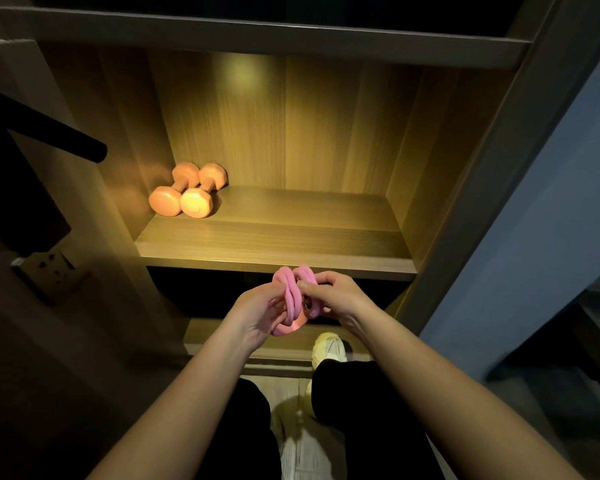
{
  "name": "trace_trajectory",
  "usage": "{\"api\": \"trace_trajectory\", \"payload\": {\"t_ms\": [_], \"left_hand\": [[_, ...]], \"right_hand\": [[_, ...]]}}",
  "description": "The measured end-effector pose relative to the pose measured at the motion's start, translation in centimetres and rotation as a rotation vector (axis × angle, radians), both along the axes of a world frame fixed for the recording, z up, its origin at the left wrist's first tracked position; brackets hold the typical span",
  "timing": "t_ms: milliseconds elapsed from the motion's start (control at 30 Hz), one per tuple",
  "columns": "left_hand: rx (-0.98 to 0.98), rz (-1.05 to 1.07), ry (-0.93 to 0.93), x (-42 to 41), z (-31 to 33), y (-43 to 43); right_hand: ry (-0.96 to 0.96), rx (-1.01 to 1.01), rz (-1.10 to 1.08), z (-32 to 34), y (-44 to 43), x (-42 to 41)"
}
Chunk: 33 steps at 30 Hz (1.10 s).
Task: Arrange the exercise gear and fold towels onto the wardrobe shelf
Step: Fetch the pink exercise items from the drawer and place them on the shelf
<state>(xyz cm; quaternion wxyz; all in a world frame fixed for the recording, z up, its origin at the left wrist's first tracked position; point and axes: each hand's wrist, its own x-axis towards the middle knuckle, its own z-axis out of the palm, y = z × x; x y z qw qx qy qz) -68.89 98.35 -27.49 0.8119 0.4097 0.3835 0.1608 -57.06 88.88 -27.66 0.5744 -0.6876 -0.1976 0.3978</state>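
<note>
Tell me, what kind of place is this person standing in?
Probably a bedroom or dressing corner at home, facing an open wood-grain wardrobe: its lit wooden shelf holds two orange dumbbells at its left, while the left hand and right hand hold a pink coiled cord.

Wooden shelf (291, 237) bearing two dumbbells (187, 192)
</note>
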Motion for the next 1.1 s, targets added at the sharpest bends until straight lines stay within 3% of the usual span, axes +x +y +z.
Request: {"api": "trace_trajectory", "payload": {"t_ms": [333,467,633,767,867,933,1000,1100], "left_hand": [[0.092,0.023,-0.097,-0.3,0.2,-0.4],[0.166,0.041,-0.048,-0.9,0.1,0.1],[0.322,-0.012,0.112,-1.5,0.3,0.5],[0.671,-0.211,0.236,-2.0,0.2,1.3],[1.15,-0.187,0.469,-2.6,-0.1,2.5],[1.308,-0.301,0.409,-2.9,-0.5,2.9],[1.276,-0.47,0.235,-3.0,-0.7,2.6],[1.21,-0.385,0.102,-2.7,-1.0,1.7]], "right_hand": [[-0.017,0.101,0.072,0.1,0.0,-0.5],[-0.202,0.039,0.198,0.9,-0.2,-0.5],[-0.578,-0.145,0.283,1.5,-0.7,-0.3],[-0.762,-0.193,0.348,2.5,-1.0,-0.2],[-0.783,-0.167,0.44,3.2,-1.4,0.0],[-0.757,-0.134,0.497,3.7,-1.6,0.2],[-0.735,-0.105,0.514,4.0,-1.6,0.6],[-0.619,-0.017,0.378,3.7,-1.5,0.8]]}}
